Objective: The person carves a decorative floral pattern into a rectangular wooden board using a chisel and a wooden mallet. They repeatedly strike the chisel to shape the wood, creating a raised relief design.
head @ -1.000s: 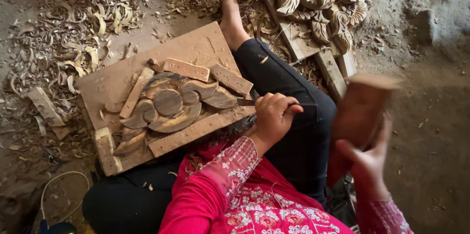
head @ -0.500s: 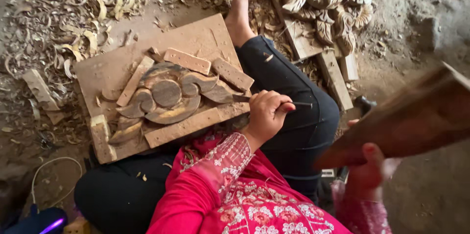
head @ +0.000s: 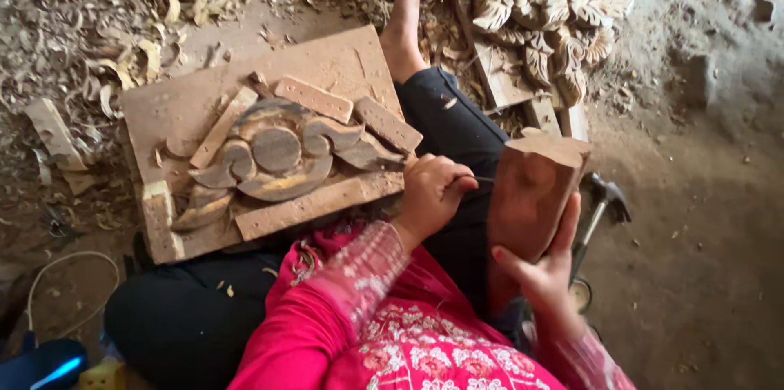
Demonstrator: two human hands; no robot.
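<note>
Gripping a chisel (head: 482,180), left hand (head: 430,194) adjoins the carving (head: 282,153).

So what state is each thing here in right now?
Left hand: fist closed around a thin chisel.
Right hand: gripping a wooden mallet block, raised beside the chisel.
Scroll carving: half-cut, held between wood strips on a board across the lap.
Hammer: lying on the ground.
Floral carving: lying among shavings.

Your single head-worn camera looks steeply down from close above your lap, taking in the flat brown wooden carving board (head: 327,63) and surrounding dirt floor (head: 702,276).
</note>
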